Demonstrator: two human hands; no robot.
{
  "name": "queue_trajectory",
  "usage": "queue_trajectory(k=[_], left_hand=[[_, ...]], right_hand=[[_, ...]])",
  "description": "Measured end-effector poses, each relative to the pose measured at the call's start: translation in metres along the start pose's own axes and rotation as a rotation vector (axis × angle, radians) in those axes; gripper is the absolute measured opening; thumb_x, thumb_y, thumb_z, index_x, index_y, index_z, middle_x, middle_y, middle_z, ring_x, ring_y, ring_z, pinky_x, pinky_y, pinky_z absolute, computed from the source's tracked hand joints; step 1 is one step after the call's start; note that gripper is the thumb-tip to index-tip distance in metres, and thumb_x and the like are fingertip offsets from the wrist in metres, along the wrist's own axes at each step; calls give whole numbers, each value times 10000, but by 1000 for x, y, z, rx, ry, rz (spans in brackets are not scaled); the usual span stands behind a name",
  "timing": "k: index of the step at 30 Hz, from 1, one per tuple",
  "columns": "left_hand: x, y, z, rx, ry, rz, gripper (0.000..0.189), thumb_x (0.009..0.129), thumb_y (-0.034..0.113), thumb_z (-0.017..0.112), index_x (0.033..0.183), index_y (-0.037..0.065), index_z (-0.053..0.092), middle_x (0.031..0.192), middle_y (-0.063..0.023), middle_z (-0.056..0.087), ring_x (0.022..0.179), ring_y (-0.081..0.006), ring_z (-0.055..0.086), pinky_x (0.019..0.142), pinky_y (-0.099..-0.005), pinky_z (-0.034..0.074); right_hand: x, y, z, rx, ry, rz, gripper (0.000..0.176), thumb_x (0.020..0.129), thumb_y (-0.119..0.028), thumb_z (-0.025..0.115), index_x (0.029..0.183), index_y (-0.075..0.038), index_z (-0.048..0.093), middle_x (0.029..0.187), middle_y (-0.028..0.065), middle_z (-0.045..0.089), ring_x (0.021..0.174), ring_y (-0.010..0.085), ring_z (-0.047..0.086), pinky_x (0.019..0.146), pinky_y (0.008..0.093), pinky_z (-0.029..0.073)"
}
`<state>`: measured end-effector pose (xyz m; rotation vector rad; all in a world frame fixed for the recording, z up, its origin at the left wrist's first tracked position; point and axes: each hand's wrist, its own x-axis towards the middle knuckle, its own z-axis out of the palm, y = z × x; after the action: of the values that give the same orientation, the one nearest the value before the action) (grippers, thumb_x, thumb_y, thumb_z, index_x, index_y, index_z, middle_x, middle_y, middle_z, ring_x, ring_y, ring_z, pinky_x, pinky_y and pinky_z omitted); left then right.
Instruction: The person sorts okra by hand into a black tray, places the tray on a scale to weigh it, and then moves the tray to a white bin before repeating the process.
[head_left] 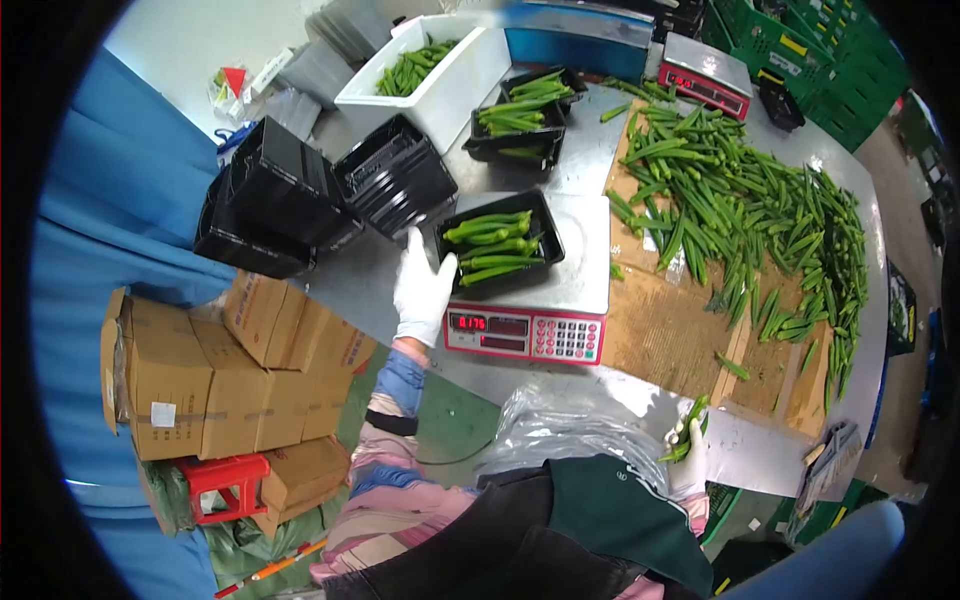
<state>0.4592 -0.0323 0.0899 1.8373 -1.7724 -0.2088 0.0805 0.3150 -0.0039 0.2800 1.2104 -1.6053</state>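
My left hand (420,290), in a white glove, reaches up to the near-left side of a black plastic tray (552,232), thumb and forefinger apart at its edge. Several green okra pods (492,238) lie side by side in that tray. Under it is a digital scale (587,240) with a steel top and a red display reading 0.175. Low on the right, my right hand (692,462), also gloved, closes around a few okra (684,432) over the table's near edge.
Loose okra (740,190) cover cardboard (670,340) on the right. Stacked black trays (285,195) stand at left, filled trays (522,115) behind the scale. At the back are a white foam box (480,75) and second scale (705,75). Plastic bags (560,435) lie in front.
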Motion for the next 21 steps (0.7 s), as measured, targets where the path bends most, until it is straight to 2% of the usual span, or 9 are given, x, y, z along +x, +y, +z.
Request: queue_trajectory(k=[2,4,5,8,12,16,17,20,21], left_hand=[[3,-32,25,-559,-466,-315,424,932,178,639,1309,-2,568,1100,-144,682,821,-257,720,663,-373,595],[-1,-13,25,-665,-406,-472,282,970,104,586,1233,1,583,1009,-106,693,621,-195,696,477,-275,553],[4,-5,19,-644,-425,-458,196,958,105,563,1101,-28,579,1021,-127,686,661,-230,716,506,-310,592],[25,18,16,-877,-524,-609,195,953,94,566,1111,-19,581,1018,-147,683,648,-242,718,507,-321,598],[89,44,24,-1073,-498,-427,240,950,93,572,1164,-13,595,1011,-149,687,681,-256,725,540,-332,612],[186,90,41,-1164,-421,-201,297,953,69,548,1235,-10,597,1035,-142,701,689,-258,725,540,-328,611],[215,94,59,-1135,-378,-267,322,948,57,543,1260,-10,588,1048,-150,704,694,-273,730,531,-333,610],[294,104,111,-994,-340,-313,228,939,50,562,1161,2,578,1051,-174,678,751,-353,737,569,-405,618],[313,108,129,-1053,-328,-359,233,920,24,575,1151,-3,566,1044,-183,670,738,-373,732,552,-432,620]], right_hand=[[4,1,-2,-85,19,28,255,1020,-277,604,1149,-65,664,854,14,668,671,115,588,594,249,474],[7,6,0,-155,28,4,263,1021,-266,602,1161,-55,672,865,17,682,668,109,598,591,247,483],[11,9,-2,-157,14,4,264,1024,-249,596,1171,-42,670,868,23,687,657,113,603,582,252,489],[3,3,14,-255,52,-11,253,1028,-230,585,1159,-32,674,853,29,689,645,118,605,578,259,495],[10,4,9,-204,61,34,235,1032,-223,569,1130,-41,679,846,29,689,643,121,600,580,260,493],[13,-1,19,-199,92,78,230,1034,-222,559,1109,-39,675,836,39,687,643,134,600,577,261,490],[16,-1,19,-191,100,80,230,1036,-217,556,1111,-33,672,831,51,688,631,139,596,573,267,493],[29,1,12,-219,97,83,227,1041,-238,538,1118,-52,644,853,42,680,665,143,596,573,285,492],[40,3,1,-183,95,86,229,1040,-234,539,1112,-45,647,848,50,683,653,154,600,569,291,496]])
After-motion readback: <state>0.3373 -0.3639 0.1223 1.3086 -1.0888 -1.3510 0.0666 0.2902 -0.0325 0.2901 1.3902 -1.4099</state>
